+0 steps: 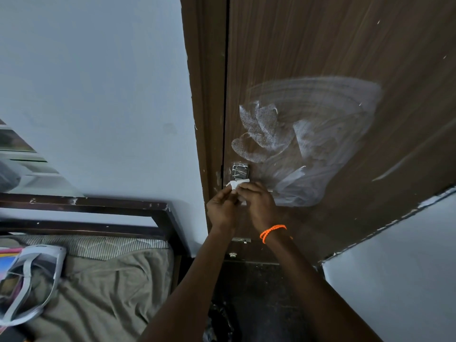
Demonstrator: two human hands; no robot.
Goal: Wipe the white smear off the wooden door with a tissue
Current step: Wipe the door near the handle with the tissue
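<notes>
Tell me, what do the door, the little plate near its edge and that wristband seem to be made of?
The door looks like brown wood or a wood-grain laminate, matt, with fine streaks running along it. The plate seems to be shiny metal, reflecting light, with white streaks on it. The wristband looks like bright orange braided cord or plastic, judging by its knotted, beaded texture; which of the two is unclear.
</notes>
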